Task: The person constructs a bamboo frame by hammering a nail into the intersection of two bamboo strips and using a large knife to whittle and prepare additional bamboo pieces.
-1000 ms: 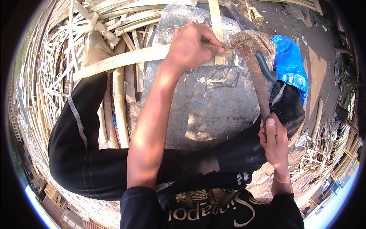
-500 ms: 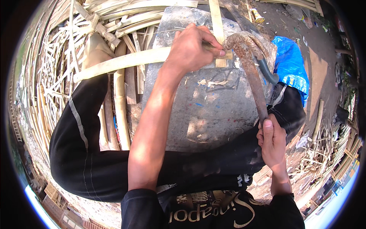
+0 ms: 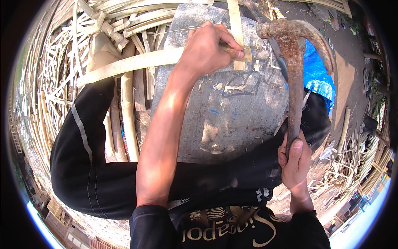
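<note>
My right hand (image 3: 295,159) is wrapped round the handle of a rusty claw hammer (image 3: 295,74). The hammer's head is raised to the right of my left hand (image 3: 207,50). That left hand is closed, thumb and fingers pinching near the end of a pale, flat bamboo strip (image 3: 137,63) that runs in from the left. Under the fingertips it crosses a second, upright bamboo strip (image 3: 235,23). Whether a nail is between the fingers cannot be made out. Both strips lie over a worn grey board (image 3: 244,108).
Piles of split bamboo (image 3: 149,25) surround the board at the far left. A bare foot (image 3: 103,54) rests there beside the strip. A blue plastic bag (image 3: 317,79) lies at the right, near my knee. Bamboo scraps (image 3: 350,172) litter the ground at lower right.
The hammer has swung up off the strips' crossing, toward me and to the right, its head now larger in view. My left hand stays at the crossing, nearly still.
</note>
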The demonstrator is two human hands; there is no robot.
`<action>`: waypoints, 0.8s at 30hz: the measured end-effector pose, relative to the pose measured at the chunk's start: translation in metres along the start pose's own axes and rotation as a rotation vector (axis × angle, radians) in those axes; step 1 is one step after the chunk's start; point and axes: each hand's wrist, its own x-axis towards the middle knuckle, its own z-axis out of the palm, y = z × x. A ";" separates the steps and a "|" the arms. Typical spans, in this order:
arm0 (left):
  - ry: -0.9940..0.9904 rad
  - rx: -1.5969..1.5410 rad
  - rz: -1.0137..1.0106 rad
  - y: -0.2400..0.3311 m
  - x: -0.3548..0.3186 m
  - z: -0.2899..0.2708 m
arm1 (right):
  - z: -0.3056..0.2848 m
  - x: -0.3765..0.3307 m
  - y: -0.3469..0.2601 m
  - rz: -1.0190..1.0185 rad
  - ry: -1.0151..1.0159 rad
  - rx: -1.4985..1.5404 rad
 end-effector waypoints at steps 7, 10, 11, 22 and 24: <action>0.012 -0.023 0.039 -0.004 0.004 0.003 | 0.006 0.006 -0.005 0.253 -0.061 0.025; 0.004 -0.044 0.021 -0.002 0.006 0.000 | 0.004 -0.006 -0.011 0.141 0.004 0.237; -0.024 -0.076 0.003 -0.001 0.007 0.000 | 0.005 -0.006 -0.008 0.145 0.006 0.234; 0.018 -0.024 0.049 -0.005 0.007 0.001 | 0.005 -0.010 -0.006 0.047 0.044 0.090; -0.041 -0.095 -0.005 -0.002 0.009 0.000 | 0.007 -0.010 -0.003 -0.013 0.078 -0.040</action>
